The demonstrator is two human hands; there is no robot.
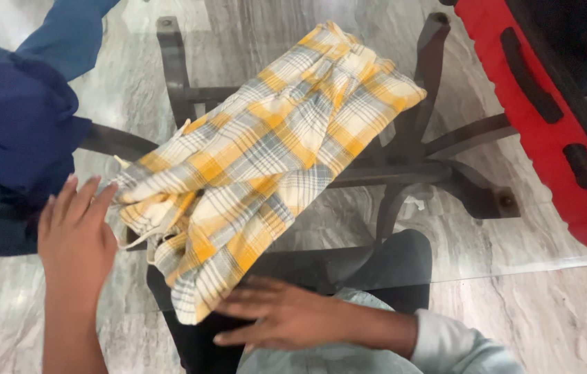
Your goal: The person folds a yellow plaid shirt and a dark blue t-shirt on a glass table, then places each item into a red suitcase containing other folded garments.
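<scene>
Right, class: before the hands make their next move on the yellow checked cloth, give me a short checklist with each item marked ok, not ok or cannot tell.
1. Yellow checked cloth lies fully on the glass table: ok.
2. Left hand flat at the cloth's left end, fingers spread: ok.
3. Right hand at the cloth's near corner, open: ok.
4. Cloth folded smooth: not ok, the left end is bunched, with a drawstring loose.
5. Blue garment apart from the cloth: ok.
6. Red suitcase clear of the cloth: ok.
</scene>
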